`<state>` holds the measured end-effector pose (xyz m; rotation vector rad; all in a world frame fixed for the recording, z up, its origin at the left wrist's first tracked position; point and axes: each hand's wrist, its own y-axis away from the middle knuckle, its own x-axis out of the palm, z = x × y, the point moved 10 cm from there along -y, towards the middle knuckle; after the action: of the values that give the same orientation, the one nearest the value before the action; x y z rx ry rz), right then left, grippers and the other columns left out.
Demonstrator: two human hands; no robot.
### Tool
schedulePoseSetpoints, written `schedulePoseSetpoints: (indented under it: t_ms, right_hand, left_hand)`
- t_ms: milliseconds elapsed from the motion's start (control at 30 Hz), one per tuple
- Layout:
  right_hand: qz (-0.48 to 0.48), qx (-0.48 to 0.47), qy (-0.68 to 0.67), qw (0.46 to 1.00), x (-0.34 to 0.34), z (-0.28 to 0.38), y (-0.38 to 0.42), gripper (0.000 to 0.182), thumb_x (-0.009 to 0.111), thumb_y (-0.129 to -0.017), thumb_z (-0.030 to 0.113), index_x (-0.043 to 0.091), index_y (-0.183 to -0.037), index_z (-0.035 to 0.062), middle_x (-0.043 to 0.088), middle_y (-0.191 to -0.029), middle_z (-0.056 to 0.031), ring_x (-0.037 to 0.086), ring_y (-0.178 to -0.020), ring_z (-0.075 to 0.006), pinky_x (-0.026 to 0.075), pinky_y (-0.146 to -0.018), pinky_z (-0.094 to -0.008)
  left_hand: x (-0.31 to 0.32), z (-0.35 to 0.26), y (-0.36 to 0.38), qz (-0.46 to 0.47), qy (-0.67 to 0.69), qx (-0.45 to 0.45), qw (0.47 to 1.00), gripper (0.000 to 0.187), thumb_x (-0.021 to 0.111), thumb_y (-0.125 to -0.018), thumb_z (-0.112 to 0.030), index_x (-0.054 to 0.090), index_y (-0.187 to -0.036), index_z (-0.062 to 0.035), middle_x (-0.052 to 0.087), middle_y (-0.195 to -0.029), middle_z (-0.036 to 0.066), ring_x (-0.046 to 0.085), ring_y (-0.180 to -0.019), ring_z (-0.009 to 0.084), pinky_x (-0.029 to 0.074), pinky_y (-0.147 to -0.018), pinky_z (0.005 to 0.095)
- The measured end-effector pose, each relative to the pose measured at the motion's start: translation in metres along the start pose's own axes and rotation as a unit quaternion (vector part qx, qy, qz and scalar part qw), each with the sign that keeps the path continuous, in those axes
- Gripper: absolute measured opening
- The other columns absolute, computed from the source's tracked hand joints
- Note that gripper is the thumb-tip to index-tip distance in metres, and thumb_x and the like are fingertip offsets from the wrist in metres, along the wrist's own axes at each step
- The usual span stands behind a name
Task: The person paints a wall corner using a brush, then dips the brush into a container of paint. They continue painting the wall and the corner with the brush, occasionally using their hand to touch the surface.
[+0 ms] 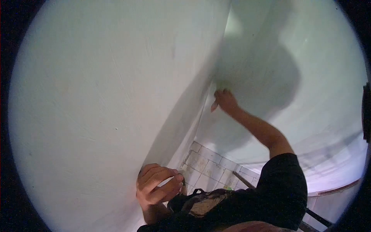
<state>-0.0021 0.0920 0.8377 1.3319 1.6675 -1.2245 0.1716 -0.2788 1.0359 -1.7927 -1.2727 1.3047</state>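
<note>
Pale walls, 2, meeting at a corner: left wall (92, 96), right wall (328, 77), the latter under my right hand (227, 101). My right arm, 1, bare below a black sleeve (284, 185), reaches to the right wall just beside the corner, fingers bent; a small pinkish shape (214, 106) beneath them may be thumb or held piece, grip indeterminable. My left hand (158, 185), 1, fingers curled near the left wall, contact and grip unclear beside a dark curved item (182, 178). Shirt print (208, 204), 1, illegible. Tiled floor (205, 170), partly hidden by my body.
</note>
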Motion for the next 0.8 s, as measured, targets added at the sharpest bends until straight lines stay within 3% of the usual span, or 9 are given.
schedulePoseSetpoints:
  t_ms: [133,267,333,400,433,500,633,667,800]
  right_hand:
    - [0.064,0.03,-0.121,0.99,0.022,0.016,-0.004,0.024,0.047,-0.083,0.015,0.057,-0.102,0.0045,0.056,-0.103,-0.0142,0.053,-0.095,-0.034,0.044,-0.085,-0.0439]
    - [0.048,0.174,-0.143,0.973,-0.094,-0.075,-0.045,0.028,0.044,-0.088,0.023,0.057,-0.1,0.0005,0.059,-0.099,-0.0202,0.057,-0.091,-0.0344,0.043,-0.082,-0.0445]
    - [-0.062,0.189,-0.14,0.97,-0.184,-0.103,-0.054,0.033,0.042,-0.091,0.028,0.057,-0.101,0.0006,0.059,-0.098,-0.0184,0.057,-0.089,-0.0342,0.044,-0.077,-0.0453]
    - [-0.216,0.076,0.0,0.973,-0.257,-0.108,-0.058,0.026,0.047,-0.088,0.021,0.055,-0.104,0.0028,0.059,-0.097,-0.0157,0.057,-0.087,-0.0314,0.046,-0.075,-0.0432]
    - [-0.216,0.075,-0.001,0.973,-0.279,-0.107,-0.055,0.026,0.047,-0.088,0.021,0.055,-0.104,0.0028,0.059,-0.097,-0.0157,0.057,-0.087,-0.0314,0.046,-0.075,-0.0432]
    - [-0.385,0.054,0.138,0.911,-0.339,-0.086,-0.027,0.026,0.052,-0.08,0.016,0.054,-0.104,0.0071,0.057,-0.098,-0.0142,0.057,-0.086,-0.0322,0.049,-0.072,-0.0414]
    - [-0.31,0.015,0.158,0.937,-0.239,-0.079,-0.025,0.031,0.054,-0.076,0.009,0.051,-0.107,0.0045,0.055,-0.097,-0.0156,0.056,-0.085,-0.0304,0.047,-0.07,-0.0393]
    - [-0.225,0.034,0.153,0.962,-0.18,-0.081,-0.033,0.022,0.052,-0.08,0.015,0.053,-0.1,0.0043,0.055,-0.093,-0.0145,0.056,-0.086,-0.0306,0.05,-0.067,-0.0398]
    - [-0.031,0.011,-0.111,0.993,-0.023,-0.007,0.006,0.024,0.047,-0.084,0.02,0.059,-0.095,0.0028,0.059,-0.095,-0.0151,0.054,-0.094,-0.0347,0.044,-0.081,-0.0421]
  left_hand:
    - [-0.009,0.011,0.011,0.014,-0.005,0.022,1.0,0.022,0.075,-0.056,-0.009,0.067,-0.076,-0.0099,0.062,-0.08,0.003,0.061,-0.064,0.0168,0.046,-0.056,0.0302]
    - [-0.011,0.007,0.009,0.001,0.008,0.031,0.999,0.023,0.073,-0.056,-0.004,0.066,-0.077,-0.008,0.061,-0.08,0.004,0.06,-0.064,0.0177,0.045,-0.055,0.0302]
    - [-0.009,0.006,0.007,-0.012,0.01,0.035,0.999,0.023,0.072,-0.056,-0.003,0.066,-0.077,-0.0074,0.061,-0.08,0.004,0.06,-0.064,0.018,0.045,-0.054,0.0302]
    - [-0.009,0.005,0.008,-0.014,0.01,0.041,0.999,0.024,0.072,-0.055,-0.003,0.066,-0.078,-0.0071,0.061,-0.08,0.005,0.06,-0.064,0.0185,0.045,-0.054,0.0302]
    - [-0.009,0.006,0.008,-0.014,0.008,0.04,0.999,0.024,0.072,-0.055,-0.003,0.066,-0.078,-0.0071,0.061,-0.08,0.005,0.06,-0.064,0.0185,0.045,-0.054,0.0302]
    - [-0.009,0.005,0.008,-0.017,0.016,0.045,0.999,0.026,0.072,-0.055,-0.003,0.066,-0.079,-0.0065,0.061,-0.08,0.006,0.06,-0.064,0.0188,0.044,-0.054,0.0302]
    - [-0.008,0.006,0.006,-0.008,0.005,0.046,0.999,0.027,0.072,-0.054,-0.002,0.065,-0.08,-0.0061,0.061,-0.08,0.006,0.06,-0.065,0.0193,0.044,-0.054,0.0307]
    - [-0.008,0.006,0.007,-0.002,0.003,0.044,0.999,0.028,0.071,-0.054,-0.002,0.065,-0.081,-0.006,0.06,-0.079,0.006,0.06,-0.065,0.0197,0.044,-0.054,0.0311]
    - [-0.001,0.008,0.001,0.02,-0.004,0.042,0.999,0.028,0.07,-0.054,-0.001,0.065,-0.081,-0.0063,0.06,-0.078,0.006,0.059,-0.064,0.021,0.044,-0.053,0.0323]
